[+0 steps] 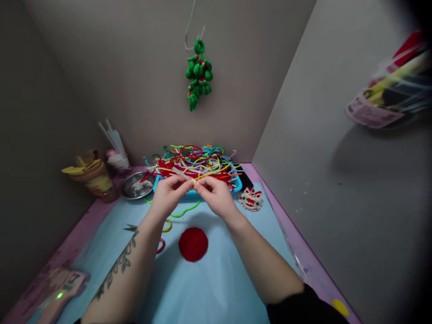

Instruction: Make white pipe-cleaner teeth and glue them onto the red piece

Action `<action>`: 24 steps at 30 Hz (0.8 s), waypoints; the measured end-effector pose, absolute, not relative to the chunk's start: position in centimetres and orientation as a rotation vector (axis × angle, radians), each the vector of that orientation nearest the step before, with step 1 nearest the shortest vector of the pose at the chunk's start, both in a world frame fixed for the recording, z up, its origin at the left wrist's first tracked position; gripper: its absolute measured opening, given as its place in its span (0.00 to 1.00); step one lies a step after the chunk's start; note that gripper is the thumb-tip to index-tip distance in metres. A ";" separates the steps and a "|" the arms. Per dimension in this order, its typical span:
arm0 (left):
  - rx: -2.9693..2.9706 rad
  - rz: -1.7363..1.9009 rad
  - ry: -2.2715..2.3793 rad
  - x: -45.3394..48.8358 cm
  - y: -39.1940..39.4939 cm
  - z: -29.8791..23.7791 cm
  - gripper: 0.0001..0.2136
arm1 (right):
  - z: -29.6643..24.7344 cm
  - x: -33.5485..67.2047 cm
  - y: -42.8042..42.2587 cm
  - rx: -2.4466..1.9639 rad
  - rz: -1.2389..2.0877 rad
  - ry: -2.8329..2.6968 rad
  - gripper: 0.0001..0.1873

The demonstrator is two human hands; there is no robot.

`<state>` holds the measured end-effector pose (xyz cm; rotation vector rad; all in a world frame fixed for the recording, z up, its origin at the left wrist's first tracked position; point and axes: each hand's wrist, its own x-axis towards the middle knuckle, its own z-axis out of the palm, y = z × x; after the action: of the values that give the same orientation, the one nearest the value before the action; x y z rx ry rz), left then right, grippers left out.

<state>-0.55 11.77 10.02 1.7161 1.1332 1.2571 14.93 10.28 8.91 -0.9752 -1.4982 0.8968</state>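
My left hand [171, 194] and my right hand [216, 193] meet fingertip to fingertip above the front of a blue basket. Both pinch a small pale pipe cleaner [193, 181], whose shape is mostly hidden by the fingers. Behind them, the blue basket [238, 183] is heaped with pipe cleaners in many colours. A bright green pipe cleaner [185, 211] lies wavy on the blue sheet below my hands. Nearer to me is a flat red disc [193, 244]. Scissors with a yellow and a red handle loop [167, 225] are partly covered by my left forearm.
A metal bowl [125, 191] holding small white bits stands left of the basket. Further left are a yellow-brown pot [99, 182] and a pink device with a green light [64, 292]. A red-and-cream face ornament [250, 199] lies right. A green ornament [199, 74] hangs on the wall.
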 end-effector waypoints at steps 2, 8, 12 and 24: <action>1.758 1.266 1.123 -0.6 11.8 10.0 0.12 | 8.8 14.9 10.4 -0.928 1.081 -1.435 0.14; 1.790 1.262 1.095 -0.6 11.7 9.9 0.11 | 8.5 14.9 10.8 -0.841 1.332 -1.248 0.17; 1.715 1.237 1.079 -0.5 11.8 9.8 0.12 | 8.4 15.0 10.8 -0.836 1.339 -1.230 0.15; 1.843 1.122 0.988 -0.6 11.6 10.6 0.10 | 8.7 14.6 10.8 -0.925 1.539 -1.047 0.13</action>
<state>-0.57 11.58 10.58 1.8429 0.9883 1.1224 14.64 10.81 8.70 -0.9250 -1.0467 1.5393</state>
